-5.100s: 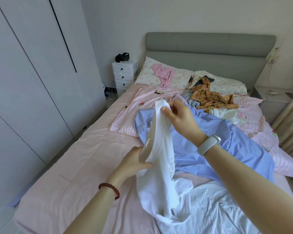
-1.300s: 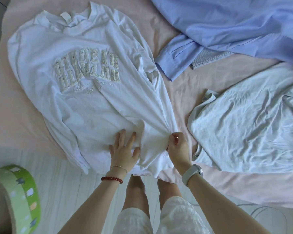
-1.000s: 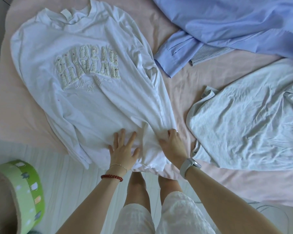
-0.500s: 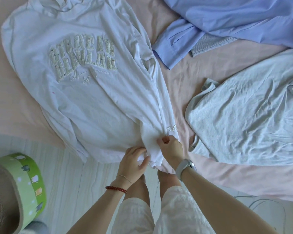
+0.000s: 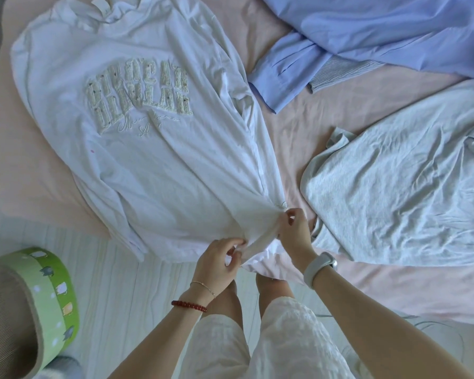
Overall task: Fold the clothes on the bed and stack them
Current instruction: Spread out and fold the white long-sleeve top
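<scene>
A white T-shirt (image 5: 137, 149) with raised cream lettering lies face up on the pink bed sheet (image 5: 307, 138), collar far from me, hem hanging over the bed's near edge. My left hand (image 5: 216, 265) pinches the bunched hem at its lower right corner. My right hand (image 5: 294, 231) pinches the same hem just to the right, a little higher. The strip of fabric is stretched between the two hands.
A grey garment (image 5: 400, 184) lies crumpled to the right of the T-shirt. A blue shirt (image 5: 367, 36) spreads across the top right. A green round bin (image 5: 33, 305) stands on the pale floor at lower left. My legs are below the hands.
The T-shirt went from held up in the air to spread on the bed. My hands went from pressing flat on its hem to pinching the hem corner and pulling it apart.
</scene>
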Demonstrator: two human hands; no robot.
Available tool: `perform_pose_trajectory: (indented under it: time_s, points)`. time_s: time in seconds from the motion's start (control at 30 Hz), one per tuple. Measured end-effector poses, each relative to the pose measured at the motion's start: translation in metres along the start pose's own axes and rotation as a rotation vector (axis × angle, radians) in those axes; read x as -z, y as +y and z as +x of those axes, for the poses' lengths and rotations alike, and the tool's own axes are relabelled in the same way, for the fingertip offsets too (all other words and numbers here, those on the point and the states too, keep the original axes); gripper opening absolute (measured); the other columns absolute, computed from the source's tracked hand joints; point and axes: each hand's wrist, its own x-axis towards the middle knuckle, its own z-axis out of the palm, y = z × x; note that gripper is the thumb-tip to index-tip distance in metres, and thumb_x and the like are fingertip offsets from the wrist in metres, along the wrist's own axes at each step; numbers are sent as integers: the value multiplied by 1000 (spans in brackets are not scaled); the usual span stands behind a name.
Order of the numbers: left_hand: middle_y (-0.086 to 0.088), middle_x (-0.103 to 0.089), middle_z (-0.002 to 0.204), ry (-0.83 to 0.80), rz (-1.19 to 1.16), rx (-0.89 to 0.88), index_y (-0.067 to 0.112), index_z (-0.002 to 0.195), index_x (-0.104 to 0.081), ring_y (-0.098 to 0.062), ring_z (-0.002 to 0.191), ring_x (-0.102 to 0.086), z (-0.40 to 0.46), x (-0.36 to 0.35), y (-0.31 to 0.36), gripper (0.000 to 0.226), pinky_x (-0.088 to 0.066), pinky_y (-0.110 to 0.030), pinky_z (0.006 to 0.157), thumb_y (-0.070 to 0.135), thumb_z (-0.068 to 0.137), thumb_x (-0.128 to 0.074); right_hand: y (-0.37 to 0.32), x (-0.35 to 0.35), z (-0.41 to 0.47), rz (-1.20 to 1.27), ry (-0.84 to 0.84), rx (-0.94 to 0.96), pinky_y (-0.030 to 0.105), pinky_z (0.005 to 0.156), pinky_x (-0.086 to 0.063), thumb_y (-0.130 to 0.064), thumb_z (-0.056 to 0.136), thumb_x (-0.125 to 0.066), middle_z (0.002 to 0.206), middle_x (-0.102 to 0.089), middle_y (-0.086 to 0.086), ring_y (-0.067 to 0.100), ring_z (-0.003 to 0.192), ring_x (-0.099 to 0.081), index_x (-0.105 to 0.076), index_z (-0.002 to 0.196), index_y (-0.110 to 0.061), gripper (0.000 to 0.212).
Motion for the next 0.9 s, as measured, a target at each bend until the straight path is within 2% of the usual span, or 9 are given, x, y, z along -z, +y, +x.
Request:
perform_pose_trajectory:
  time_s: [0.17,0.27,0.33,0.4,0.53,0.63,0.7,0.77,0.9]
  points:
    - [-9,-56,116,-12,215,-110,15,104,-68,-29,111,-51,10,1,1,27,-47,-38,86,10,77,-66,1,31,-2,-114,41,218,20,52,-32,-12,97,-37,70,-48,-1,9,61,-47,-40,105,-15,9]
    - [-8,-22,151,-64,294,-33,23,135,-45,-33,139,-18,27,-2,7,55,-29,-43,107,23,82,-61,-2,33,5,-246,-123,152,17,59,-38,-10,92,-45,84,-54,5,12,74,-53,-38,127,-14,35]
    - [-5,2,155,-216,461,-14,34,141,-30,-29,143,3,34,-4,7,60,-21,-41,111,36,85,-52,3,34,5,-470,-286,155,28,73,-47,1,88,-44,103,-53,10,23,90,-55,-42,127,-7,40]
    - [-3,9,155,-348,597,-32,37,137,-34,-27,143,8,33,-5,5,51,-24,-43,109,44,87,-47,12,39,0,-635,-404,154,39,77,-51,9,83,-38,102,-48,9,28,93,-53,-49,117,-3,38]
    - [-4,-23,149,-303,558,-52,29,120,-55,-25,139,-16,24,1,-4,37,-30,-39,105,42,86,-55,28,56,-7,-663,-293,122,36,74,-45,-1,89,-38,91,-59,13,30,88,-56,-54,105,-2,22]
    - [-7,-61,112,-78,362,-179,15,87,-72,-31,107,-56,23,5,0,14,-48,-42,84,17,74,-75,22,53,-8,-549,-163,237,29,72,-43,-18,92,-50,90,-61,4,22,84,-59,-55,102,-8,15]
    - [-5,-66,95,17,307,-287,13,75,-70,-26,93,-61,23,4,2,8,-52,-38,71,11,70,-75,16,41,-7,-530,-183,245,28,73,-44,-32,90,-55,91,-59,-2,15,81,-56,-53,106,-15,23]
    - [-2,-65,97,-5,276,-268,13,85,-67,-24,95,-60,23,0,6,15,-48,-34,71,15,71,-74,13,29,-3,-546,-194,126,28,72,-41,-37,89,-55,88,-56,-3,16,83,-54,-51,105,-15,27]
    - [-6,-54,121,-125,368,-106,14,108,-62,-27,118,-48,22,-12,12,50,-43,-38,90,30,64,-80,14,16,2,-339,-172,-106,26,60,-36,-17,89,-51,69,-51,0,26,77,-56,-49,86,-8,9]
